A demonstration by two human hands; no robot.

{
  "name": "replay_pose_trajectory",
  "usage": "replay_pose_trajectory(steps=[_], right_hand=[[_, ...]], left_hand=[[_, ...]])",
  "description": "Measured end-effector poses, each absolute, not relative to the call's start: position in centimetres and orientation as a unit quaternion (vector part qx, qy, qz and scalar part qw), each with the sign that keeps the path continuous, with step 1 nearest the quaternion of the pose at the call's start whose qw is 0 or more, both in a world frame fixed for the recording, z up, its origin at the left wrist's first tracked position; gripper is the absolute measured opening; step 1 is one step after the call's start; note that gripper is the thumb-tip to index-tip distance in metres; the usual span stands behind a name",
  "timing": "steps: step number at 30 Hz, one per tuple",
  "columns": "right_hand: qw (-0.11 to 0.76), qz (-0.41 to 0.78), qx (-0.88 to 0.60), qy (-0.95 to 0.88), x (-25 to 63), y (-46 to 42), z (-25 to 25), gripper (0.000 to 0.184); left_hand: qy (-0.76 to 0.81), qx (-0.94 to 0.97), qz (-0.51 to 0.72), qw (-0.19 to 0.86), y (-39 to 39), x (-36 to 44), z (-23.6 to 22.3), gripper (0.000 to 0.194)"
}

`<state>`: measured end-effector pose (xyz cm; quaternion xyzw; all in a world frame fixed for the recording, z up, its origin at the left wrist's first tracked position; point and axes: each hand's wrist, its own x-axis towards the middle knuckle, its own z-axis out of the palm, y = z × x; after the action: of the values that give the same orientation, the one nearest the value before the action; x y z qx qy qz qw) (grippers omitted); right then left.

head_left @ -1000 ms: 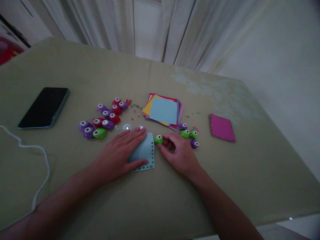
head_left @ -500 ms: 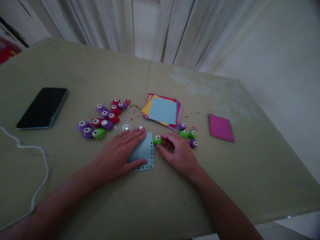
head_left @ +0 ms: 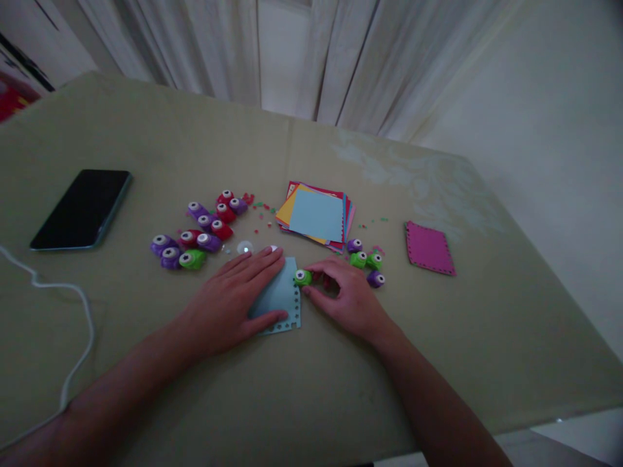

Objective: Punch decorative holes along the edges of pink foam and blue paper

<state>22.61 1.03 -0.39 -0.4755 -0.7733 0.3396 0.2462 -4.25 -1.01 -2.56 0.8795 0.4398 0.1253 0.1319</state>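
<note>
A light blue paper square (head_left: 276, 299) lies on the table with small star-shaped holes punched along its right and bottom edges. Flat across its left part rests my left hand (head_left: 238, 292), fingers stretched out. My right hand (head_left: 343, 292) grips a green craft punch (head_left: 302, 277) between thumb and fingers, and the punch sits over the upper right edge of the paper. Just beyond the right hand stand several more green punches (head_left: 358, 260) and purple punches (head_left: 376, 279).
Several red, purple and green punches (head_left: 208, 242) cluster at the left. A stack of coloured paper (head_left: 317, 215) lies at the back, with paper bits scattered around. A magenta square (head_left: 430, 248) with punched edges is at the right, a tablet (head_left: 82, 209) and white cable (head_left: 86, 324) at the left.
My right hand has moved the green punch slightly left and toward me, from beside the paper onto its right edge. My left hand stays in place on the paper.
</note>
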Motion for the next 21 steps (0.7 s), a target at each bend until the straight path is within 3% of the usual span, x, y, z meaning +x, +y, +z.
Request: replay_pose_trajectory(steps=[21], right_hand=[[0.254, 0.335, -0.457, -0.784, 22.83, 1.39, -0.67, 0.023]], left_hand=[[0.432, 0.888, 0.115, 0.108, -1.31, -3.90, -2.73, 0.086]])
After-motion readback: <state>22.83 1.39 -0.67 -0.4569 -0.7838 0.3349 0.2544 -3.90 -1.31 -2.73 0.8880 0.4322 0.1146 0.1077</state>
